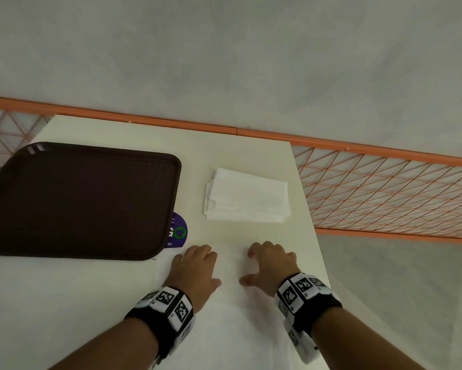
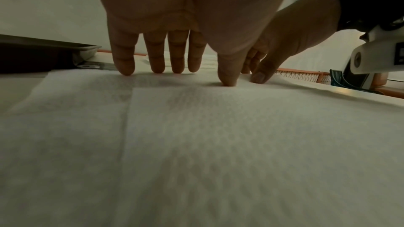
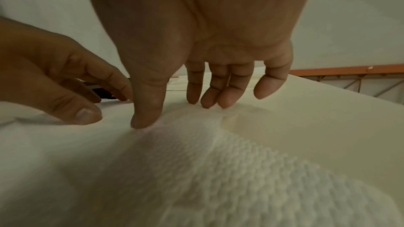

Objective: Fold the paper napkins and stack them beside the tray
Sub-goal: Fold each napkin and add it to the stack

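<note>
Two hands (image 1: 195, 271) (image 1: 271, 267) flat on open napkin (image 1: 232, 311)

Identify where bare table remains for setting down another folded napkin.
Bare strip between the tray and the napkin stack; more behind the stack toward the table edge. Crowded near: both hands, left hand and right hand, press the open napkin.

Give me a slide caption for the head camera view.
Both hands, left and right, press a napkin flat on the table, folded stack beside the brown tray.
</note>
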Action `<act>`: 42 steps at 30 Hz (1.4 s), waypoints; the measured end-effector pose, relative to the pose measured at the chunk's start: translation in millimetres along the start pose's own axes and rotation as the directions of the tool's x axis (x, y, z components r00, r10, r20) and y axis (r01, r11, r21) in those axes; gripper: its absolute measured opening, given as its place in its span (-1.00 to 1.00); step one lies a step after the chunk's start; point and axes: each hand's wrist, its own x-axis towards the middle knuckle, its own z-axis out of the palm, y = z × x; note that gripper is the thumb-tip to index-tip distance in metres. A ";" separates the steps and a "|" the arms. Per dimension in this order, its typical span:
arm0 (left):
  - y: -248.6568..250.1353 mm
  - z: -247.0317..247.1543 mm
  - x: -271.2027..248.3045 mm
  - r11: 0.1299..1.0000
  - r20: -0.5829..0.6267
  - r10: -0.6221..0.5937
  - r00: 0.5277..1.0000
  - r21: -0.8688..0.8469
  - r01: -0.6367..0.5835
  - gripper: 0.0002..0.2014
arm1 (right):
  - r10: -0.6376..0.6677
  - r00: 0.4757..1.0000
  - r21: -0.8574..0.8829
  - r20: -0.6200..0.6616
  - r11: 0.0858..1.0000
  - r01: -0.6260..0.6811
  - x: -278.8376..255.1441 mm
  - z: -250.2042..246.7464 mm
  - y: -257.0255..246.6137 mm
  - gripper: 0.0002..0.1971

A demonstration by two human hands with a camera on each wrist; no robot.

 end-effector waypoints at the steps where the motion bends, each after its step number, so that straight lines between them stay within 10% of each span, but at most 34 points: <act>1: 0.3 -1.2 0.1 1.000 0.003 -0.004 1.000 -0.004 0.004 -0.41 | 0.004 1.000 -0.028 0.009 1.000 -0.004 0.5 -1.7 -1.6 -0.40; 22: 4.0 -1.2 -0.7 0.998 -0.003 -0.059 0.998 -0.024 0.059 -0.28 | -0.119 0.990 -0.093 -0.072 0.989 0.112 -20.2 -0.3 -16.7 -0.76; 30: -1.3 -19.4 -3.4 0.997 -0.020 -0.059 0.998 -0.054 0.058 -0.71 | -0.172 0.984 0.279 -0.042 0.944 0.177 -27.2 -12.3 -1.3 -0.84; 35: -15.2 -50.0 -8.5 0.908 -0.040 -0.049 0.998 -0.418 0.028 -0.86 | -0.017 0.997 0.763 -0.069 0.643 0.064 -34.5 -15.8 28.4 -0.92; 42: -22.0 -55.7 -13.3 0.401 0.055 -0.171 0.984 -0.908 0.121 -0.82 | 0.124 0.992 0.991 0.032 0.122 -0.047 -51.8 -3.9 41.9 -0.84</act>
